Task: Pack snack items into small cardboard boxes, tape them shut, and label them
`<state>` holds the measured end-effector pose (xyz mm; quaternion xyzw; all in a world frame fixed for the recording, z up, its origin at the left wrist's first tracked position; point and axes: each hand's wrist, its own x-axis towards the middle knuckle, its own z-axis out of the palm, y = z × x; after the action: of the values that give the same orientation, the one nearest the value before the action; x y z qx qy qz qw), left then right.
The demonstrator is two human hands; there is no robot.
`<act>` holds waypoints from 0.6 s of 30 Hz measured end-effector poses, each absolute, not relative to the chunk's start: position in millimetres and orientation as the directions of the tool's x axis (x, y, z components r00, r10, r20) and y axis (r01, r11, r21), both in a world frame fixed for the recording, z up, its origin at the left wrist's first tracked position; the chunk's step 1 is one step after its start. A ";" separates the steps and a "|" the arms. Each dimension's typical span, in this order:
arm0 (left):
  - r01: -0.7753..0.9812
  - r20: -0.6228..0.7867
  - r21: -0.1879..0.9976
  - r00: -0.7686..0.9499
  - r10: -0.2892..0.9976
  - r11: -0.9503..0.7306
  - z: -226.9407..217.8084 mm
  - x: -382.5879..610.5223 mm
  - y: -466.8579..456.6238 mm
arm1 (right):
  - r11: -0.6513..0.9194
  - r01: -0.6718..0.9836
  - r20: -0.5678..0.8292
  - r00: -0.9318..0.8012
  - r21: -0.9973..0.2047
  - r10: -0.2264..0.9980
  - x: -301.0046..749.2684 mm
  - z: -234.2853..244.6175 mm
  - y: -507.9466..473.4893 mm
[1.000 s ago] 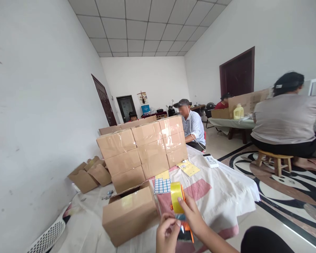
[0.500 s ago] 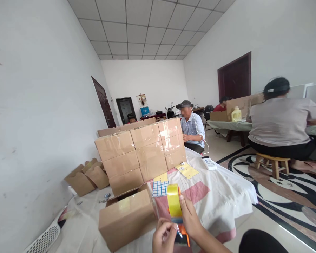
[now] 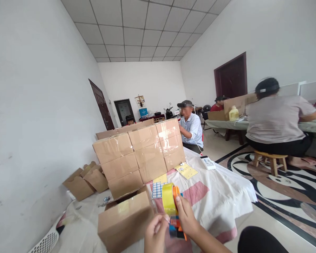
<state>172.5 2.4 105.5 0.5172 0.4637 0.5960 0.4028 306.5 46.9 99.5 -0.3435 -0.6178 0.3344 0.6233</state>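
My right hand (image 3: 187,215) grips an orange and blue tape dispenser (image 3: 176,192) carrying a roll of yellowish clear tape (image 3: 168,199). Close beside it, my left hand (image 3: 156,229) is closed in a pinch at the free end of the tape, by the dispenser's lower edge. Left of my hands lies a cardboard box (image 3: 125,219) with a strip of tape along its upper face; the dark gap behind that face shows it partly open. Just beyond the roll is a sheet of blue-bordered labels (image 3: 157,190) on the cloth.
Taped boxes (image 3: 147,154) are stacked behind. Open cartons (image 3: 80,184) stand at left near a white perforated basket (image 3: 46,242). A yellow sheet (image 3: 186,170) and a white device (image 3: 208,163) lie on the cloth-covered table (image 3: 221,196). A co-worker (image 3: 191,128) sits beyond; another (image 3: 277,116) sits right.
The dispenser has turned and shifted slightly left with my right hand, showing more of its orange hub. My left hand has moved a little left and up. The seated co-worker's arm has moved.
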 end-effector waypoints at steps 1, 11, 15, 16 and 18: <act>-0.004 0.192 0.981 -0.109 0.975 -0.194 106.9 172.3 1.8 | 0.532 0.002 0.532 0.022 -0.847 0.846 306.7 98.2 47.9; -0.046 0.013 0.999 0.013 1.000 -0.012 89.2 183.6 -0.9 | 0.463 -0.003 0.456 0.171 -0.886 0.873 300.3 95.6 52.2; -0.012 0.011 1.000 -0.026 1.000 -0.011 89.4 187.4 -3.1 | 0.430 -0.072 0.408 0.209 -0.900 0.889 295.4 97.6 56.3; -0.002 0.018 1.000 -0.034 0.999 -0.018 87.6 189.1 -3.8 | 0.428 -0.081 0.402 0.225 -0.900 0.888 295.6 98.4 58.5; 0.023 0.051 0.998 -0.038 0.998 -0.050 79.5 193.6 -5.2 | 0.424 -0.098 0.384 0.280 -0.900 0.880 299.2 101.1 65.3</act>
<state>193.6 -5.2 79.5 0.5081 0.5024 0.5164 0.4720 299.2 65.3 101.1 -0.4034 -0.4845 0.3539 0.6909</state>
